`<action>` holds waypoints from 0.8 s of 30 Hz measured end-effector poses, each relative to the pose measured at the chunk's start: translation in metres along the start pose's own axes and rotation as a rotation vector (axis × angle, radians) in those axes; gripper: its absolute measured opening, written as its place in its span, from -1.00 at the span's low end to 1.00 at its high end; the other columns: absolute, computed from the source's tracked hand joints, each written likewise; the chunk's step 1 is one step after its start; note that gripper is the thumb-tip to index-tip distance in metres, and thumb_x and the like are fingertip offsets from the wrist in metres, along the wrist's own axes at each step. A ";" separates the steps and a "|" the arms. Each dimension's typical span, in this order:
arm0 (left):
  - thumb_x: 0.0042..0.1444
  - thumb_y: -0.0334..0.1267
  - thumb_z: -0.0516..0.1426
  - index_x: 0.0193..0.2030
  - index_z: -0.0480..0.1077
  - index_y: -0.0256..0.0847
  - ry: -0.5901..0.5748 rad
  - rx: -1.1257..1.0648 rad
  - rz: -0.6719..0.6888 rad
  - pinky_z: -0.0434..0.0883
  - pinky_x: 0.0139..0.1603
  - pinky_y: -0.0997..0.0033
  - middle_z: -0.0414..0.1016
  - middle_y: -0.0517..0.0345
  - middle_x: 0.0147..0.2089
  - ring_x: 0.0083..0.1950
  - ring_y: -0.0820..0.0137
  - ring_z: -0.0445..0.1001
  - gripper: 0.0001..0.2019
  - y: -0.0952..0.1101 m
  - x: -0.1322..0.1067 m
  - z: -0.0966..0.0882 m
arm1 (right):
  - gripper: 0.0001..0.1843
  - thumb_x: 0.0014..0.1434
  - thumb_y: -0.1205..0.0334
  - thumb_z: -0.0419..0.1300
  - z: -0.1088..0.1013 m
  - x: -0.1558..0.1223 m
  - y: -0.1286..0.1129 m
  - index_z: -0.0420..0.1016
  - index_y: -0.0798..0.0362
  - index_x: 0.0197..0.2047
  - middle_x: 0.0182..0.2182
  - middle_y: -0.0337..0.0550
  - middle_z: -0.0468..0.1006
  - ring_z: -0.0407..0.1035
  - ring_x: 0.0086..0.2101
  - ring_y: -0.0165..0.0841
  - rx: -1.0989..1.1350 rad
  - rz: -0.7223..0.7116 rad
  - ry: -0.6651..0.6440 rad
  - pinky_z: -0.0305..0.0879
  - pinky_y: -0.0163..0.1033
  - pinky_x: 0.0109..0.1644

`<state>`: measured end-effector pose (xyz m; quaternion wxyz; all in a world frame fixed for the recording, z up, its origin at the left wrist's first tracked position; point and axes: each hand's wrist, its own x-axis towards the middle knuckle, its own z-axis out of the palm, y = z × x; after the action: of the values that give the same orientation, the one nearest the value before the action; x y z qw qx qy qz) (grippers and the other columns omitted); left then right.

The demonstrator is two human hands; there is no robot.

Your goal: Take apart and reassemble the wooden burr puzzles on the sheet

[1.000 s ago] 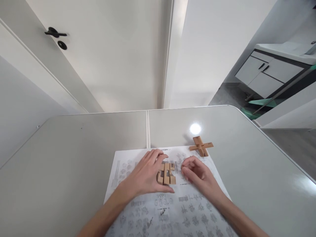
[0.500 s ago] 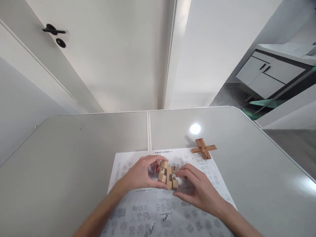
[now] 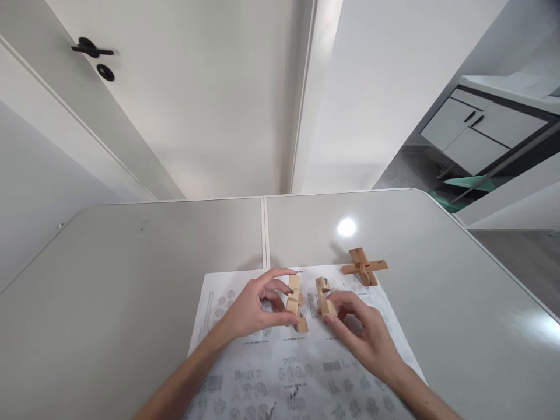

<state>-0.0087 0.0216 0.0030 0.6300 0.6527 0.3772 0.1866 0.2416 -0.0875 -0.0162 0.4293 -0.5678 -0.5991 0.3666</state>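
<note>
Notched wooden puzzle pieces are in both hands above a printed sheet. My left hand [image 3: 262, 300] pinches a light wooden puzzle piece [image 3: 293, 302] by its two ends, between thumb and fingers. Behind and below it another wooden block [image 3: 302, 325] shows; whether the two are joined I cannot tell. My right hand [image 3: 356, 321] grips a second notched puzzle piece [image 3: 324, 294], tilted, with a dark mark on its upper end. A gap separates the pieces of the two hands. Small diagrams cover the paper sheet [image 3: 262, 361] underneath.
A darker wooden cross-shaped puzzle [image 3: 364, 267] rests at the sheet's upper right corner. The grey table [image 3: 131, 291] has a seam strip [image 3: 265, 233] down its middle. Beyond its far edge stands a door with a black handle [image 3: 91, 48]; a white cabinet [image 3: 481, 125] is at right.
The cluster of wooden pieces held together earlier has come apart. My right hand has closed on one notched piece and drawn it to the right; my left hand keeps the others.
</note>
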 end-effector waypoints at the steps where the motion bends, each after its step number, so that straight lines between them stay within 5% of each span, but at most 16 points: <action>1: -0.02 -0.08 0.50 0.36 0.34 0.01 0.008 0.011 0.015 0.56 -0.10 0.30 0.55 0.13 -0.01 -0.34 0.47 0.57 -0.20 0.000 0.000 0.001 | -0.86 0.43 0.08 0.24 0.000 0.000 -0.001 0.47 -0.09 -0.02 -0.32 -0.17 0.60 0.39 -0.43 -0.30 0.036 0.031 -0.005 0.28 -0.24 -0.40; 9: 0.14 -0.11 0.38 0.28 0.38 -0.07 0.205 0.484 0.299 0.46 -0.25 0.42 0.45 0.30 -0.33 -0.34 0.43 0.42 -0.41 -0.007 0.000 -0.001 | -0.81 0.47 0.09 0.15 0.002 0.000 0.000 0.44 -0.06 0.07 -0.24 -0.13 0.57 0.40 -0.42 -0.33 -0.043 0.003 -0.069 0.35 -0.26 -0.37; 16: 0.13 -0.10 0.32 0.22 0.42 -0.11 0.112 0.816 0.173 0.42 -0.24 0.34 0.38 0.33 -0.43 -0.34 0.33 0.43 -0.48 0.007 0.001 -0.012 | -0.78 0.47 0.11 0.14 0.005 0.000 0.003 0.45 -0.08 0.11 -0.23 -0.13 0.57 0.41 -0.43 -0.33 -0.091 -0.037 -0.057 0.38 -0.26 -0.39; 20: 0.04 -0.09 0.34 0.32 0.34 -0.13 0.098 0.910 0.209 0.46 -0.04 0.17 0.48 0.15 -0.19 -0.12 0.19 0.48 -0.32 0.024 -0.003 -0.004 | -0.77 0.46 0.08 0.16 0.005 0.000 0.002 0.46 -0.07 0.10 -0.24 -0.13 0.57 0.40 -0.44 -0.34 -0.087 -0.027 -0.039 0.37 -0.26 -0.40; 24: -0.13 0.11 0.45 0.26 0.34 -0.15 0.172 0.905 0.315 0.44 0.11 0.02 0.35 -0.06 0.12 0.12 0.03 0.35 -0.17 0.026 -0.005 0.012 | -0.76 0.47 0.05 0.16 0.005 0.001 0.002 0.46 -0.05 0.10 -0.27 -0.15 0.56 0.41 -0.44 -0.34 -0.052 0.007 -0.033 0.38 -0.26 -0.38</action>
<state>0.0035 0.0120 0.0274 0.2136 0.8926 0.3677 0.1500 0.2374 -0.0866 -0.0197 0.4033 -0.5746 -0.6134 0.3618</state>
